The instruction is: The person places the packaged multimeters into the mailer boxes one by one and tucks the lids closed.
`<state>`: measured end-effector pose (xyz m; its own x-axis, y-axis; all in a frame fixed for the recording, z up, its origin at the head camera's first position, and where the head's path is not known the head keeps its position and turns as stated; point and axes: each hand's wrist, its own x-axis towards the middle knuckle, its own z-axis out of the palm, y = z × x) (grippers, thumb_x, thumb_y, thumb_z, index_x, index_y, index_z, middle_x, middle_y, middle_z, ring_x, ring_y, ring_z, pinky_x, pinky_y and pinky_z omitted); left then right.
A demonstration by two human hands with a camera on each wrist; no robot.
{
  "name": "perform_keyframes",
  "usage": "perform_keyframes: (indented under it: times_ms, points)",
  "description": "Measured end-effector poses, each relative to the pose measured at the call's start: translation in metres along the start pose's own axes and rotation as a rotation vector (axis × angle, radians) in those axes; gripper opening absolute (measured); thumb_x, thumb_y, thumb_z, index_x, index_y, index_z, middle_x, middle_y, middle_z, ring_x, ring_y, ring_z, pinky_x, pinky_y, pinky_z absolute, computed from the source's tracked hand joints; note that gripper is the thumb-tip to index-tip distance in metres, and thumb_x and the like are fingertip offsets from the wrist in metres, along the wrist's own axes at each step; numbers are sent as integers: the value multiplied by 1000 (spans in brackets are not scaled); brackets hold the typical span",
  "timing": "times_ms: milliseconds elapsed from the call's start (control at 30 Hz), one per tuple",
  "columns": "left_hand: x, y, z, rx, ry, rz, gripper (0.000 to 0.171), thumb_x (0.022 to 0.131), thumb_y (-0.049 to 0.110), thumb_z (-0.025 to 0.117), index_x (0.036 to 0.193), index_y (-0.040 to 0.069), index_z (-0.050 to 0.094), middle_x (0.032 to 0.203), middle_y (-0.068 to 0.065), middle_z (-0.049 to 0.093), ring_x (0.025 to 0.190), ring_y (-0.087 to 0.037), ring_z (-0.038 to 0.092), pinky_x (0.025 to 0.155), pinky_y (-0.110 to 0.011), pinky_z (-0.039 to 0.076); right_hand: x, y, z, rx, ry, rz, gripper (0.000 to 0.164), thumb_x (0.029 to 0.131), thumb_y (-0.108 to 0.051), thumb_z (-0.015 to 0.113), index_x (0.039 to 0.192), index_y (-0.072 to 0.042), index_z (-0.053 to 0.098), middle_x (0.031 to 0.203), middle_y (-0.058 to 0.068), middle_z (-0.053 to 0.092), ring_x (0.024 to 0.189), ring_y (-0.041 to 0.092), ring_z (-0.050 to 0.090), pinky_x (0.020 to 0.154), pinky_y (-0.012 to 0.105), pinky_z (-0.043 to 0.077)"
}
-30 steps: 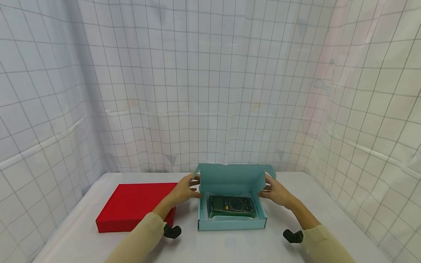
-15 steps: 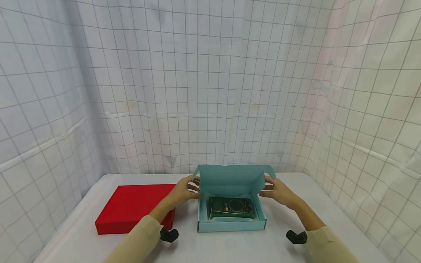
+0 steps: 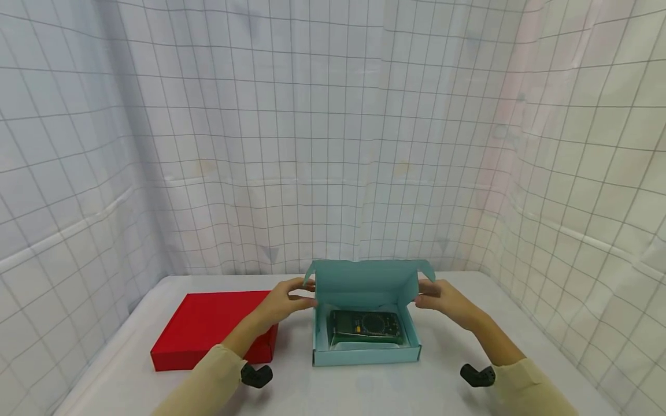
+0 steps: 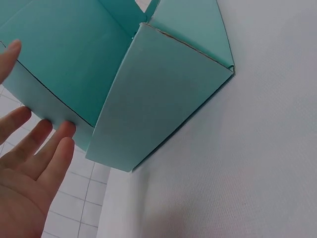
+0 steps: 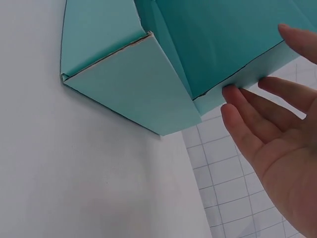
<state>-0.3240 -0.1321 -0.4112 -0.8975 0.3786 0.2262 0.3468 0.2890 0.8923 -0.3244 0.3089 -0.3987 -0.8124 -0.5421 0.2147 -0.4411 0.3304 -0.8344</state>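
Note:
A light teal cardboard box [image 3: 366,356] stands on the table with its lid [image 3: 364,277] raised at the back. Inside lies a dark green multimeter [image 3: 373,323] in clear plastic wrapping. My left hand [image 3: 287,299] is at the lid's left side, its fingers extended with the tips right at the back of the lid [image 4: 54,79] in the left wrist view. At the right side, my right hand [image 3: 446,299] mirrors it, fingertips behind the lid and thumb held apart [image 5: 297,39]. Neither hand curls round the cardboard.
A closed red box [image 3: 213,323] lies left of the teal box, partly behind my left forearm. The white table [image 3: 374,393] is enclosed by white curtains with a grid pattern [image 3: 333,144] at the back and sides.
Both forearms have shifted slightly outward, and the thumbs sit a bit higher beside the lid. The lid stays raised; the boxes and multimeter have not moved.

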Motion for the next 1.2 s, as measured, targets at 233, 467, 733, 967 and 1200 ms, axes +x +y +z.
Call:
perform_keyframes:
  times_ms: [233,467,733,967,1200]
  points:
    - [-2,-1,1,-66,-38,-4,67,93,37,78,145,3,55,144,-17,56,119,-36,65,95,-47,56,0,-4,2,106,-21,19,48,109,-19,51,145,13,50,149,29,49,133,43,53,105,38,49]
    - [-7,1,2,-64,-52,-4,61,91,37,80,140,6,60,144,-16,55,117,-34,66,96,-47,56,-5,-1,3,105,-28,9,40,107,-14,55,139,9,59,145,26,55,131,41,55,103,38,51]
    - [-14,2,3,2,-42,-34,61,90,35,81,143,13,60,142,-9,57,123,-35,60,96,-54,55,-13,5,3,85,-36,-3,40,105,-13,60,141,5,60,141,23,59,129,37,58,107,53,46]
    - [-17,1,3,30,-38,-41,60,90,28,81,144,14,59,143,-9,56,124,-38,58,95,-55,54,-17,7,6,79,-41,42,42,105,-15,62,141,5,59,139,22,61,128,31,60,108,51,46]
    - [-19,-1,3,29,-47,-27,64,89,34,82,144,14,58,143,-10,56,124,-38,58,96,-56,54,-19,5,7,53,-34,20,33,104,-15,63,132,4,66,134,19,65,128,36,59,107,60,44]
